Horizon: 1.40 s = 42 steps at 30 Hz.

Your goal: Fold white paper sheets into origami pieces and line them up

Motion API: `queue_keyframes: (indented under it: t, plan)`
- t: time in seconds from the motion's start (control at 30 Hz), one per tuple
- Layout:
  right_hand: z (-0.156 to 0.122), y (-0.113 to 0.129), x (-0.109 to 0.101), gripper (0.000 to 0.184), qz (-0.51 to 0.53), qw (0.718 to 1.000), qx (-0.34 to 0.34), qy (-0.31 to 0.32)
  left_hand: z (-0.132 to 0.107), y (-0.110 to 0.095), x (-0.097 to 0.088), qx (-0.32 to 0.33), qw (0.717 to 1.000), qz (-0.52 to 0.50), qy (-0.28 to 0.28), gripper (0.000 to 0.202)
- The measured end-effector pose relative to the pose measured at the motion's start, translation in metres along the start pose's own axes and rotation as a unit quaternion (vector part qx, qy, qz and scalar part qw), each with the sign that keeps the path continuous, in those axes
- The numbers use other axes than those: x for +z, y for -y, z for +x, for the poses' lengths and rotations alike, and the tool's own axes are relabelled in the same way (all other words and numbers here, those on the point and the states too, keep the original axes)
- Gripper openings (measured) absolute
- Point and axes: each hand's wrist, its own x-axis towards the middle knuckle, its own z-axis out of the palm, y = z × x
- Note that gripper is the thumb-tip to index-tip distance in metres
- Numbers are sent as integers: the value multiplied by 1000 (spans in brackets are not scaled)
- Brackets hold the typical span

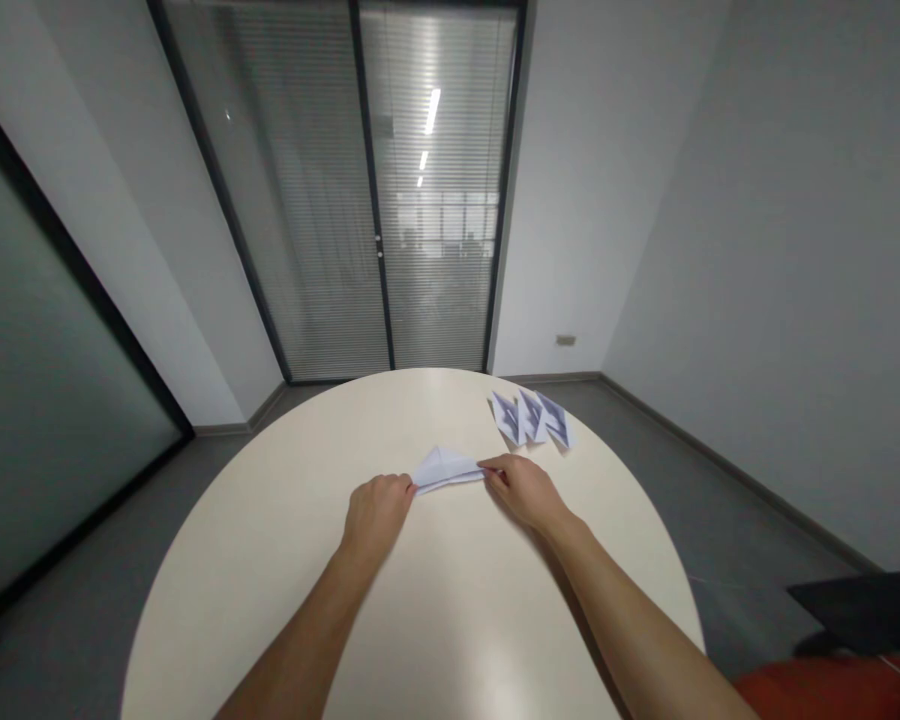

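A white sheet of folded paper [444, 468] is held between my two hands over the round table. It has a peaked upper part and a folded band along its near edge. My left hand [379, 508] is closed on the paper's left end, with the fingers curled. At the right end, my right hand [521, 488] pinches the paper between thumb and fingers. Just beyond my right hand, three folded paper pieces [508, 418] lie in a row, overlapping slightly. They are white with bluish shaded areas.
The round cream table [270, 560] fills the lower middle. Behind it stands a glass partition with blinds [442, 290]. At the lower right are a red-orange object [817, 690] and a dark flat item [866, 605], with a thin cable nearby.
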Motion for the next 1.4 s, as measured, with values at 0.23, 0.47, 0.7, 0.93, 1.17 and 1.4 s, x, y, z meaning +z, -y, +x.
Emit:
queue_keyframes:
  t: [0.23,0.47,0.7,0.93,1.17,1.4]
  plan:
    - [0,-1,1,35,16,999,-15,-44,0,-4,-4,-10,1000,-5,8,29]
    - [3,2,-1,34,18,996,-31,-82,0,-8,0,-31,999,-15,-8,27]
    - [4,5,4,29,44,985,-63,-157,-1,-10,2,-64,995,-67,-42,27]
    - [6,4,6,30,30,974,-138,-178,-2,-19,8,-54,980,-189,-39,27]
    - [6,8,6,36,20,969,-211,-130,-2,-25,12,-51,976,-212,-21,39]
    - [5,18,5,32,7,960,-266,-83,-2,-23,5,-52,975,-183,-118,18]
